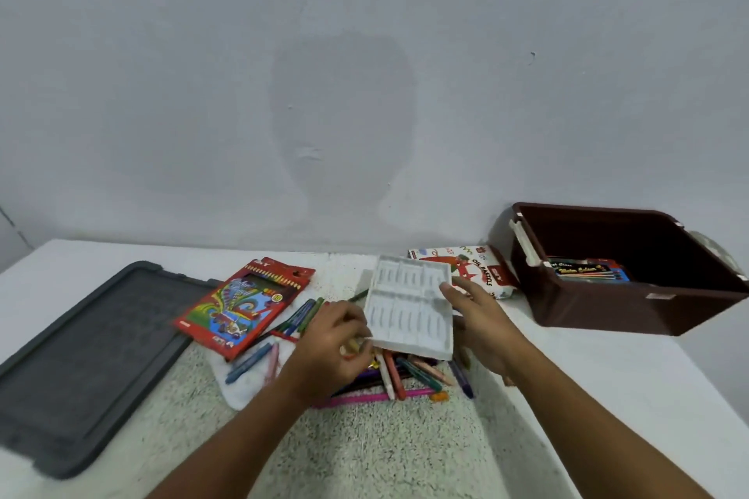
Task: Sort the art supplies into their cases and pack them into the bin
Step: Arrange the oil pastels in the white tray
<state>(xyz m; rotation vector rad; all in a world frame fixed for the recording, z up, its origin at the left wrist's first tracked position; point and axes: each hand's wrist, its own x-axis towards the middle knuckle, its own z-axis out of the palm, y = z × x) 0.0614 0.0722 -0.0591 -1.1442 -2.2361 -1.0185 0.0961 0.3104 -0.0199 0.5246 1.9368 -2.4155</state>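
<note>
Left hand (332, 340): reaches in from lower centre, forearm angled up and right. Palm down, fingers curled over a small yellowish stick (352, 345) at the near-left corner of the tray. Knuckles hide the fingertips, so the grip itself is only partly seen.
Right hand (482, 316): comes in from lower right, forearm long and straight. Thumb lies on top of the tray's right edge; the fingers run beneath it and are mostly hidden. It holds the tray.
Tray (409, 310): white moulded insert with two rows of slots, all seen slots bare. Raised and tilted above the pile, between the two hands.
Pile (409, 375): loose crayons and pens in mixed colours, under and just near the tray, on the speckled top. More sticks lie left of it on a white cloth (239, 389).
Pencil box (245, 306): red, flat, lying left of the left hand, its near end over the cloth.
Pastel box (474, 269): white and red, marked OIL PASTELS, behind the tray, just beside the bin.
Bin (608, 308): dark brown, open, at the far right against the wall. One colourful pack (587, 269) lies inside on its floor.
Lid (85, 361): grey, flat, at the far left of the table (385, 454).
</note>
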